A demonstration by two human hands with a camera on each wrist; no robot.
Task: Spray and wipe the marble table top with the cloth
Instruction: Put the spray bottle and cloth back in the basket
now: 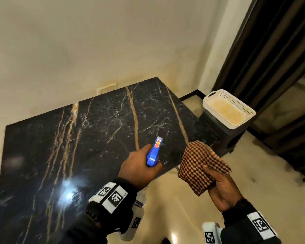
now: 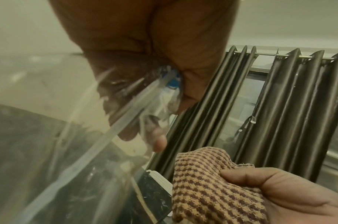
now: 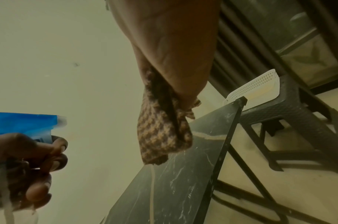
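Observation:
The black marble table top (image 1: 88,131) with gold veins stands against the wall. My left hand (image 1: 139,164) grips a spray bottle (image 1: 154,152) with a blue head, its nozzle pointing out over the marble near the table's right front edge. The clear bottle body (image 2: 99,151) hangs below the hand. My right hand (image 1: 220,189) holds a folded brown and tan checked cloth (image 1: 199,166) just right of the bottle, above the table's corner (image 3: 239,100). In the right wrist view the cloth (image 3: 160,136) hangs from my fingers, and my left hand's fingers (image 3: 54,151) curl round the trigger.
A white perforated basket (image 1: 227,108) sits on a dark plastic stool (image 1: 224,136) to the right of the table. Dark curtains (image 1: 271,67) hang behind it. The floor (image 1: 183,217) is pale glossy tile. The wall (image 1: 95,41) runs along the table's far side.

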